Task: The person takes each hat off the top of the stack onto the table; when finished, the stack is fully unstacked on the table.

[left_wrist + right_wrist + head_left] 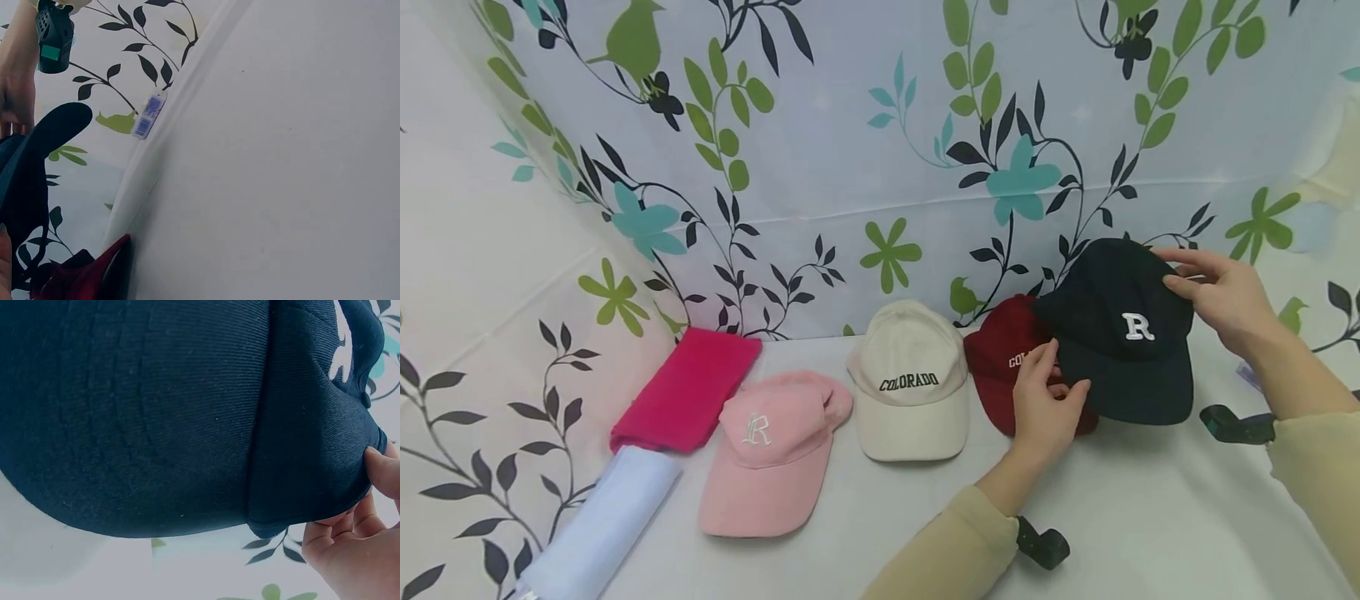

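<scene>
A navy baseball cap (1120, 350) with a white R is held between both hands, brim toward the viewer. My right hand (1232, 300) pinches the upper right edge of its crown; in the right wrist view the thumb (384, 472) lies on the outside and the fingers curl behind. At the cap's left edge, near the brim, my left hand (1045, 400) holds it between thumb and fingers. The dark red cap (996, 367) sits behind the left hand, partly covered by that hand and the navy cap. Just left of it stands a cream cap (912, 417) lettered COLORADO.
A pink cap (767, 492) lies left of the cream one. Beyond it are a folded magenta cloth (688, 392) and a light blue folded cloth (602, 525). A leaf-patterned sheet (820, 167) hangs behind the white surface (850, 550). A barcode tag (149, 115) lies near the back edge.
</scene>
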The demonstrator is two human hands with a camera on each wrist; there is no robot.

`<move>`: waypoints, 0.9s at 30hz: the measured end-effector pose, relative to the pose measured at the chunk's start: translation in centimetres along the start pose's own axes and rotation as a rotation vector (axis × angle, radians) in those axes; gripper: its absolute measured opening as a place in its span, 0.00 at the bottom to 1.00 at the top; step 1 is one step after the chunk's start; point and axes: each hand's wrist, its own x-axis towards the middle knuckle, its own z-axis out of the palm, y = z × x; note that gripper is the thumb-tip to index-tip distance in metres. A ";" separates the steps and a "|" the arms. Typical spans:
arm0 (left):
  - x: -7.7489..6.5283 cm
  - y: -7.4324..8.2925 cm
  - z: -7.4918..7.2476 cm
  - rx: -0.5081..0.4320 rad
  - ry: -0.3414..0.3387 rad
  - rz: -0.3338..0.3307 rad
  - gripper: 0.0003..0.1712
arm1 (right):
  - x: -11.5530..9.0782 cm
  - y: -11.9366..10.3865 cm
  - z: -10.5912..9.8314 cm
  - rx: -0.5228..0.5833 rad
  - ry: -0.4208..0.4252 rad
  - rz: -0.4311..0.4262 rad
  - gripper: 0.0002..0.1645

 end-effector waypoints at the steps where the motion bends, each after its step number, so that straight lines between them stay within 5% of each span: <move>1: 0.1 0.0 0.2 0.000 0.003 0.000 0.36 | 0.1 0.2 -0.1 -0.001 0.003 0.004 0.31; 20: 0.7 -0.9 5.0 -0.084 -0.030 -0.102 0.40 | 1.7 3.0 -1.7 0.020 0.036 0.093 0.32; 27: 0.7 -0.9 6.0 -0.096 -0.044 -0.244 0.41 | 2.0 4.9 -1.7 0.038 0.019 0.120 0.32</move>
